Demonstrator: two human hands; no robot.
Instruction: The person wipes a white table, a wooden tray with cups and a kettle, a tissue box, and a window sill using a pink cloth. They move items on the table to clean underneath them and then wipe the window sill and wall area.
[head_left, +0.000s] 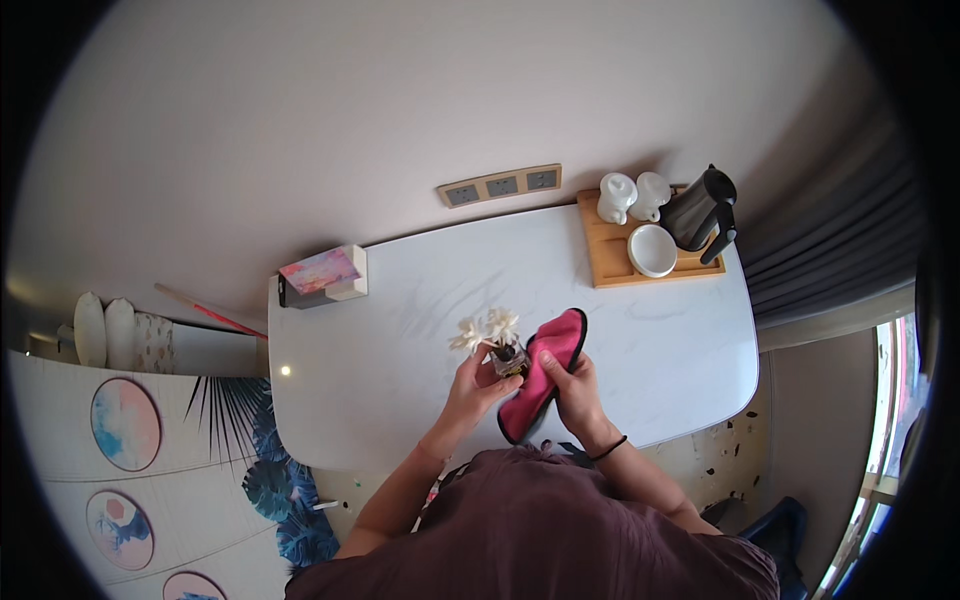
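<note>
My left hand (480, 381) grips a small clear glass bottle (511, 361) with a dark neck and a label bearing writing. Two white artificial flowers (489, 330) rise from the bottle's top. In my right hand (576, 386) is a pink cloth (541, 379) with a black edge, pinched under the thumb. The cloth lies right against the bottle's right side, and its lower end hangs towards my body. Both hands are above the near half of a white marble-patterned table (405, 315).
At the back right a wooden tray (611, 271) bears two white lidded cups (617, 196), a white bowl (652, 250) and a dark electric kettle (701, 206). A tissue box (324, 276) stands back left. Wall sockets (501, 185) sit behind the table; a grey curtain (832, 232) hangs right.
</note>
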